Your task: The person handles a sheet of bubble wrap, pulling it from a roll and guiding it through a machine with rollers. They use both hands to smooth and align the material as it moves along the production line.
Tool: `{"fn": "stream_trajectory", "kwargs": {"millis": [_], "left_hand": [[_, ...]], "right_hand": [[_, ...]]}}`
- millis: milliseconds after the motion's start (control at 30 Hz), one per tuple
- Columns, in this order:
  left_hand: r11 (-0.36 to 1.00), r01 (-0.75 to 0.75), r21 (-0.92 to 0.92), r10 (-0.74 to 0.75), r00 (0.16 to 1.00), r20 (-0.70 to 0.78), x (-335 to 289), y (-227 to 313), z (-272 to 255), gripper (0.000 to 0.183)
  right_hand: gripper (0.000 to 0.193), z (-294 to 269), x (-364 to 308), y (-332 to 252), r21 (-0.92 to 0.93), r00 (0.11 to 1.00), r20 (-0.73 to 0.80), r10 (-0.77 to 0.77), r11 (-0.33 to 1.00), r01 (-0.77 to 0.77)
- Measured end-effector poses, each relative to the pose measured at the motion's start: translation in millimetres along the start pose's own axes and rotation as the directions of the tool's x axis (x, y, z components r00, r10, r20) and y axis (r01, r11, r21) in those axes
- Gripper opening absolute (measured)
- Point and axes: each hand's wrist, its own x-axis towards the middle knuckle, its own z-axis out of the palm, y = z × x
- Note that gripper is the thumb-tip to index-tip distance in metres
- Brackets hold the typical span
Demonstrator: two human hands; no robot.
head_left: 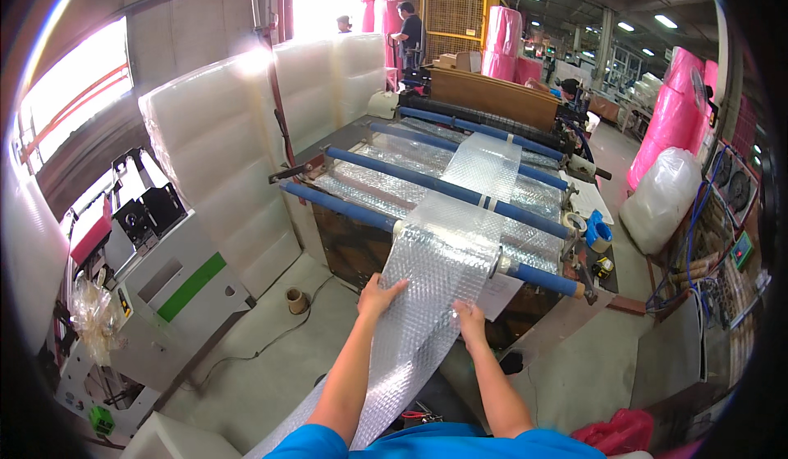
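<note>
A long strip of clear bubble wrap [435, 266] comes over the blue rollers [443, 185] of a machine and slopes down toward me, passing between my forearms to the lower left. At the strip's left edge, my left hand [380, 296] grips it with the thumb on top; the fingers beneath are partly hidden. Lower down, my right hand [470, 324] pinches the right edge. The strip bends over the nearest blue roller [542, 278], just beyond my hands. A white sheet of paper [497, 296] shows beside the strip on the right.
A blue tape roll [598, 232] and a yellow-black tape measure [603, 267] lie at the machine's right side. A grey-white machine [176, 295] stands left. On the floor are a cardboard tube [296, 300] and a cable [254, 354]. Pink rolls [669, 118] stand right; people stand far back.
</note>
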Motion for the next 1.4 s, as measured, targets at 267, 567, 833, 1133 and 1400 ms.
{"fn": "stream_trajectory", "kwargs": {"millis": [267,567,833,1133,1400], "left_hand": [[0.997,-0.053,-0.060,0.045,0.990,-0.134,-64.1,-47.4,-36.8,0.057],[0.957,-0.192,-0.218,0.185,0.981,-0.054,-77.7,-9.8,-81.8,0.031],[0.975,-0.193,-0.107,0.182,0.978,-0.107,-9.2,-97.7,24.6,0.043],[0.973,-0.175,-0.150,0.156,0.979,-0.128,-13.5,-100.2,30.6,0.041],[0.934,-0.190,-0.303,0.165,0.980,-0.107,-7.2,-101.2,40.1,0.037]], "right_hand": [[0.026,5.2,-84.3,47.6,-0.154,0.968,0.196,0.158,0.980,-0.129],[0.031,16.4,-114.9,-10.4,-0.026,0.958,0.274,0.083,0.997,-0.079],[0.037,-1.3,-42.8,93.1,-0.241,0.990,0.142,0.004,0.970,0.030],[0.042,4.1,-47.6,94.9,-0.212,0.998,0.068,-0.007,0.977,0.022],[0.039,2.0,-40.9,105.0,-0.169,0.998,0.053,0.037,0.985,-0.028]]}}
